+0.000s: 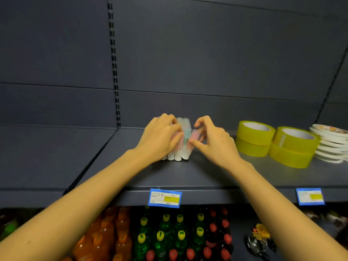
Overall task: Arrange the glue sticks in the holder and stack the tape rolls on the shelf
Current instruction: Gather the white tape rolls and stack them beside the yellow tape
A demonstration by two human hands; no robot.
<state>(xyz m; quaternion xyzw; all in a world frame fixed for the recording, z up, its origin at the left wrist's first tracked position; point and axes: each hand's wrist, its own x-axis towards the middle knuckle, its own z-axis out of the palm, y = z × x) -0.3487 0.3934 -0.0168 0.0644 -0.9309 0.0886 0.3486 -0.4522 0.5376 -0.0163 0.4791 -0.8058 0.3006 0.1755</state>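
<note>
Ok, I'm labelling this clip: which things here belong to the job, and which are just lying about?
Job: glue sticks, holder, yellow tape rolls, thin white rolls (likely tape), shelf, left hand, right hand.
Lying about: price labels, drink bottles below.

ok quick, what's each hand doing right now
left hand: gripping the standing glue sticks
right hand: pinching a pink glue stick

Blocked at centre frame by the upright cluster of glue sticks (pixel 180 147). Hemmed at right by two stacks of yellow tape rolls (pixel 253 140) and, at the frame edge, white rolls (pixel 329 146). Open across the shelf (pixel 197 174) at left and along its front.
</note>
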